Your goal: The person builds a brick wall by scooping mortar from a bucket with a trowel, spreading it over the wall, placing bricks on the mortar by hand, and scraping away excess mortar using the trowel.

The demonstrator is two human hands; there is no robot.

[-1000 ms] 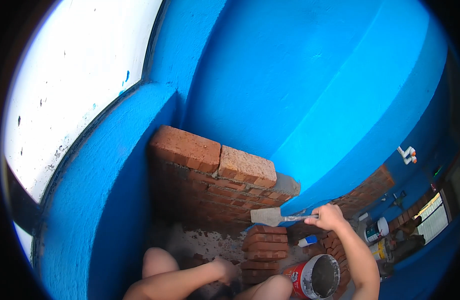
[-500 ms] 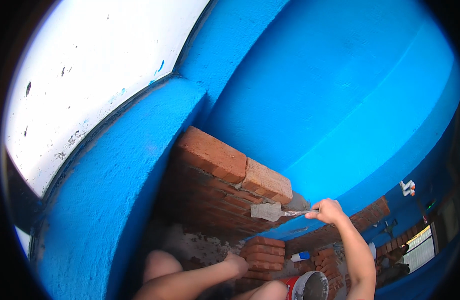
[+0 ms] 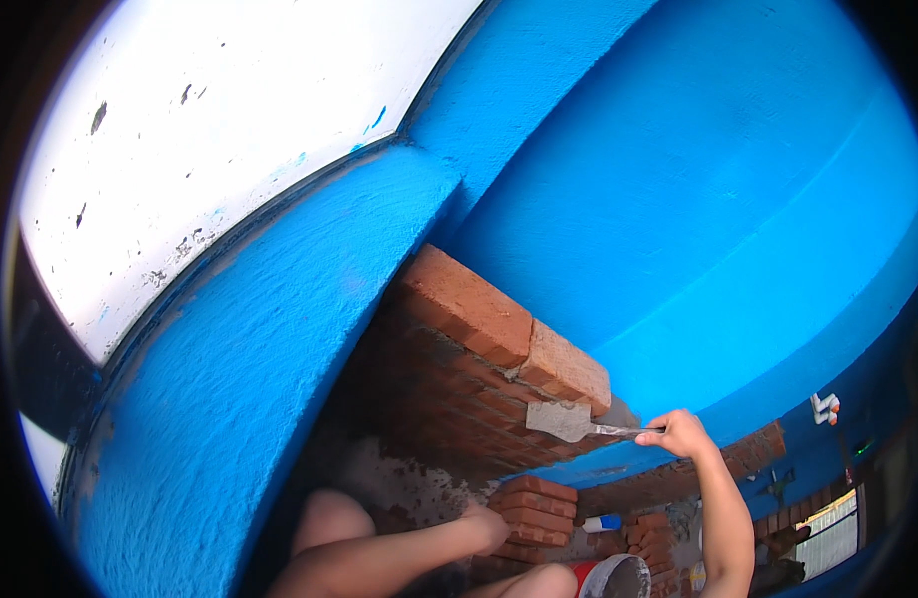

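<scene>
My right hand (image 3: 680, 435) grips the handle of a trowel (image 3: 564, 423), whose grey mortar-smeared blade lies against the end of the brick wall (image 3: 459, 369) just under its top course. The wall is red brick, built between blue painted walls. My left hand (image 3: 487, 525) rests lower down on a stack of loose bricks (image 3: 534, 510); whether it grips one I cannot tell.
A red bucket of grey mortar (image 3: 611, 578) stands at the bottom edge. A small blue and white object (image 3: 603, 523) lies beside the brick stack. More low brickwork (image 3: 738, 463) runs along the blue wall (image 3: 698, 199) to the right. A white ceiling (image 3: 210, 130) is above.
The view has tilted upward, so the wall sits lower and closer. My right hand has kept the trowel at the wall's end; my left hand has stayed by the loose bricks.
</scene>
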